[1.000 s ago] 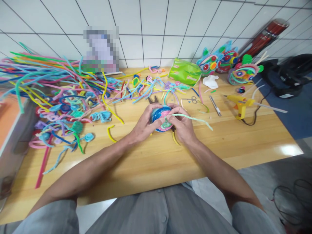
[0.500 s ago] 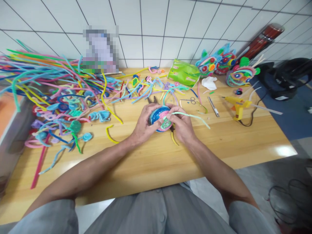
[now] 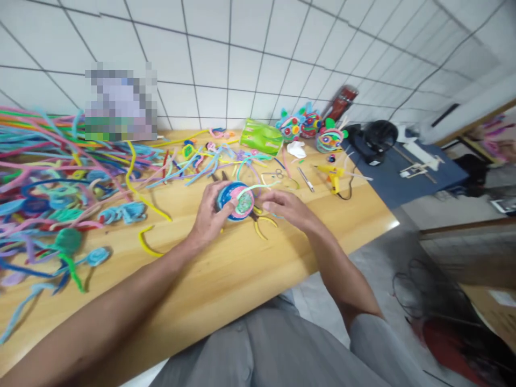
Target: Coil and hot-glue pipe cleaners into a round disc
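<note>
My left hand (image 3: pixel 213 211) grips a round piece wound from blue, pink and green pipe cleaners (image 3: pixel 243 204), with the thumb pressed on its face. From the middle of the piece a pale green pipe cleaner (image 3: pixel 258 186) sticks out to the right. My right hand (image 3: pixel 287 207) is apart from the piece, just to its right, its fingers stretched toward it and holding nothing visible. Pliers with yellow handles (image 3: pixel 262 226) lie on the table partly under the piece. Small scissors (image 3: pixel 278 173) are beyond my right hand.
Loose pipe cleaners (image 3: pixel 68 199) heap up at the left. Behind are a green tissue pack (image 3: pixel 261 137), several colourful animal-head figures (image 3: pixel 291 126) and a white tissue (image 3: pixel 296 150). A utility knife (image 3: pixel 306 180) and a yellow glue gun (image 3: pixel 334 178) with a cord lie at the right.
My right hand has let go of the piece and moved off to the right. My left hand still holds it. The view has turned to the right.
</note>
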`<state>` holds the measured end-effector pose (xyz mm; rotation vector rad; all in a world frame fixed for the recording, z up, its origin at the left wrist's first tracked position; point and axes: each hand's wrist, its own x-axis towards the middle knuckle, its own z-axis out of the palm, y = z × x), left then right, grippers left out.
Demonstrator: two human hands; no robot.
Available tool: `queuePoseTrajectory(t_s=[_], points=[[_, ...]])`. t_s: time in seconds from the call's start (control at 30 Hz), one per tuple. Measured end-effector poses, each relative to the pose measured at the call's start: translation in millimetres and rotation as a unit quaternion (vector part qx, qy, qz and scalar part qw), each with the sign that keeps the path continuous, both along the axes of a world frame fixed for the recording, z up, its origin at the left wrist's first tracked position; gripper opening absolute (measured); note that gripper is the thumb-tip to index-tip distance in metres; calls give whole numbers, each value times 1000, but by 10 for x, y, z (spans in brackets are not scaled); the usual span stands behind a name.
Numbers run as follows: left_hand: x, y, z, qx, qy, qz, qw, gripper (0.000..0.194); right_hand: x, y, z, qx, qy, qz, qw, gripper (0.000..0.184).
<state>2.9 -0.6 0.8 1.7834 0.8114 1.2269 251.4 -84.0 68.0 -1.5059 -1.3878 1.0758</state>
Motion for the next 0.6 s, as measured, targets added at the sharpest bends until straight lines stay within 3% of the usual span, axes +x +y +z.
queuePoseTrajectory(t_s=[0.07, 0.17, 0.23, 0.3, 0.4, 0.6], points=[[0, 1, -4, -8, -2, -1, 1000, 49, 322, -259, -8, -11, -76, -114, 990, 49], [-1, -6, 8, -20, -4, -4, 1000, 51, 929, -507, -13, 12, -141, -283, 949, 52], [-3, -10, 18, -26, -5, -5, 1000, 53, 1320, -517, -20, 24, -190, -387, 902, 55], [-6, -11, 24, -33, -5, -3, 999, 55, 1626, -429, -40, 11, -226, -448, 865, 60], [-17, -10, 20, -40, 1, 8, 999, 54, 1880, -235, -85, -36, -247, -457, 854, 61], [-80, -4, 26, -66, 17, 9, 998, 58, 1964, 15, -76, -107, -270, -417, 861, 31]])
